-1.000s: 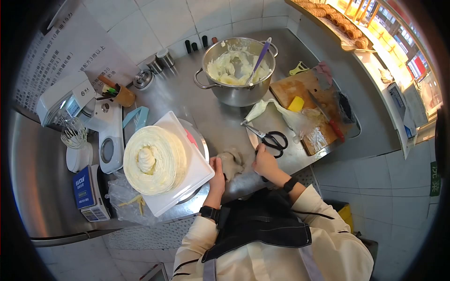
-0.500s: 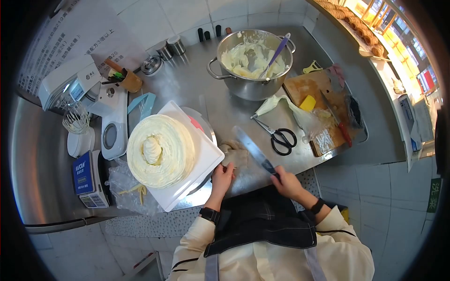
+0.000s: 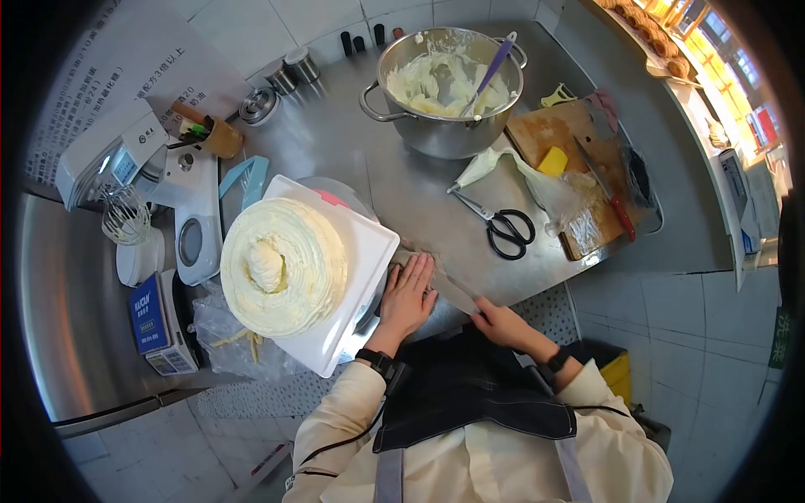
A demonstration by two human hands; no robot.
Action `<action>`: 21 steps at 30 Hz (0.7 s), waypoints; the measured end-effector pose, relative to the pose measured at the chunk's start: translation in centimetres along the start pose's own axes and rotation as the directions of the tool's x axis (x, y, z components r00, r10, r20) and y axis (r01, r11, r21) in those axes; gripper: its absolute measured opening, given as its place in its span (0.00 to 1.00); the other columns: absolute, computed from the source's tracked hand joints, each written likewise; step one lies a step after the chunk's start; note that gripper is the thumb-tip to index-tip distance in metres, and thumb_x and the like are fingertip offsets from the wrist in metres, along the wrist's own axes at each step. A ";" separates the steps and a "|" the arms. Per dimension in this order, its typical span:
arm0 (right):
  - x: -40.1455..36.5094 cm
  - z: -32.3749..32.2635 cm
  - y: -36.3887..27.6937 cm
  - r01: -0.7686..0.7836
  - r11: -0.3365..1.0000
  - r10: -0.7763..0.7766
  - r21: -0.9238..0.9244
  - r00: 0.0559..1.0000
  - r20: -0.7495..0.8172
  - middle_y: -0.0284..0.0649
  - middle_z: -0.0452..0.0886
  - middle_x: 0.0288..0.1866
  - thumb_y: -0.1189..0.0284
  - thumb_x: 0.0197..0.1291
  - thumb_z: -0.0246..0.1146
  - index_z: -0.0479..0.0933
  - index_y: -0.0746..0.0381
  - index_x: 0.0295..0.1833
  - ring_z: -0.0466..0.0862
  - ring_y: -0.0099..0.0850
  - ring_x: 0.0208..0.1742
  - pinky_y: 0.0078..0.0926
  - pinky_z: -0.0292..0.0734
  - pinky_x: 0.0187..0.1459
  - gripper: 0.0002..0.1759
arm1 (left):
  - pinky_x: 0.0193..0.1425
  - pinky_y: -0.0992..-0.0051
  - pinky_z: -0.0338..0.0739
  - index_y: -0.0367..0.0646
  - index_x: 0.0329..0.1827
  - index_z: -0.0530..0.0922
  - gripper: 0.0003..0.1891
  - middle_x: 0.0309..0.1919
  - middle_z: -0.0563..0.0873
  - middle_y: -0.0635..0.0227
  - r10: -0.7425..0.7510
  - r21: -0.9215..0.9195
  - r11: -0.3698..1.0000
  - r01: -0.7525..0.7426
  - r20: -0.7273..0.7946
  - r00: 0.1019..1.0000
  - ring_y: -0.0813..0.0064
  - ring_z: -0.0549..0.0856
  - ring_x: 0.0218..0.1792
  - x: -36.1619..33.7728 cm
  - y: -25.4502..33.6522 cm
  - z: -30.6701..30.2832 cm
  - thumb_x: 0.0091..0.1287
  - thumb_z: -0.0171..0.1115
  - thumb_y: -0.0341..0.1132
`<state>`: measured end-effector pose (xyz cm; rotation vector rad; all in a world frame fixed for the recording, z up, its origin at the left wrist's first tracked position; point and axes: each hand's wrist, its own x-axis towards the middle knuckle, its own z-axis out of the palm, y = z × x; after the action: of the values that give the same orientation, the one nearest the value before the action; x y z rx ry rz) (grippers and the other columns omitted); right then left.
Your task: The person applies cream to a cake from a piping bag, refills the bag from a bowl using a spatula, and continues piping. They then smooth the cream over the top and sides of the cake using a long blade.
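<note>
My right hand [image 3: 506, 325] grips the handle of an icing spatula [image 3: 454, 295], its metal blade pointing left and low over the counter. The blade's tip reaches a crumpled beige cloth [image 3: 406, 255]. On that cloth my left hand [image 3: 408, 293] lies flat with fingers stretched out, close beside the blade; part of the cloth is hidden beneath it. Left of my hand, a tall round cake [image 3: 323, 251] covered in pale cream, with a cream mound in its central hollow, stands on a white square board [image 3: 374, 251] over a turntable [image 3: 348, 199].
A steel pot [image 3: 444, 138] of cream holds a purple-handled spatula [image 3: 495, 65]. Black-handled scissors [image 3: 510, 233], a piping bag [image 3: 482, 168] and a cutting board [image 3: 537, 127] with a red-handled knife [image 3: 620, 216] lie right. A mixer [image 3: 109, 155] and scale [image 3: 159, 327] stand left.
My left hand has moved from the counter edge onto the cloth and flattened out. The spatula has come down and toward me, its blade now at the cloth. The view has shifted slightly.
</note>
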<state>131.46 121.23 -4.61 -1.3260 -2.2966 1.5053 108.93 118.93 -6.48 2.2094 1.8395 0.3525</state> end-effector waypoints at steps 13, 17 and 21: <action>-9.1 -9.1 -3.4 0.041 0.997 -0.067 -0.072 0.907 -0.416 0.38 0.74 0.28 0.87 0.51 0.53 0.75 0.64 0.51 0.76 0.26 0.28 0.19 0.70 0.32 0.21 | 0.68 0.65 0.54 0.42 0.64 0.62 0.26 0.65 0.61 0.56 0.037 -0.364 0.929 -0.068 -0.092 0.995 0.58 0.61 0.65 -8.4 -1.4 -2.3 0.62 0.51 0.32; -5.1 -11.9 -9.1 0.318 0.884 -0.444 -0.343 0.801 -0.401 0.40 0.74 0.29 0.88 0.46 0.54 0.77 0.63 0.48 0.76 0.31 0.30 0.22 0.70 0.32 0.21 | 0.62 0.64 0.64 0.40 0.59 0.66 0.19 0.57 0.72 0.55 -0.556 -0.664 0.546 0.511 0.170 0.814 0.61 0.72 0.58 -17.2 -5.6 -3.9 0.66 0.45 0.33; 0.5 -11.5 -15.5 0.527 0.694 -0.713 -0.491 0.597 -0.366 0.38 0.76 0.29 0.85 0.39 0.64 0.81 0.62 0.39 0.77 0.33 0.28 0.24 0.71 0.29 0.16 | 0.57 0.60 0.70 0.40 0.52 0.70 0.21 0.51 0.78 0.58 -0.820 -0.726 -0.494 -0.479 0.206 0.533 0.60 0.77 0.52 -21.1 -10.2 -3.3 0.68 0.42 0.47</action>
<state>127.46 127.53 13.23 -0.6721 -2.2903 0.4402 94.67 100.05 -7.41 -0.2168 0.8778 2.0357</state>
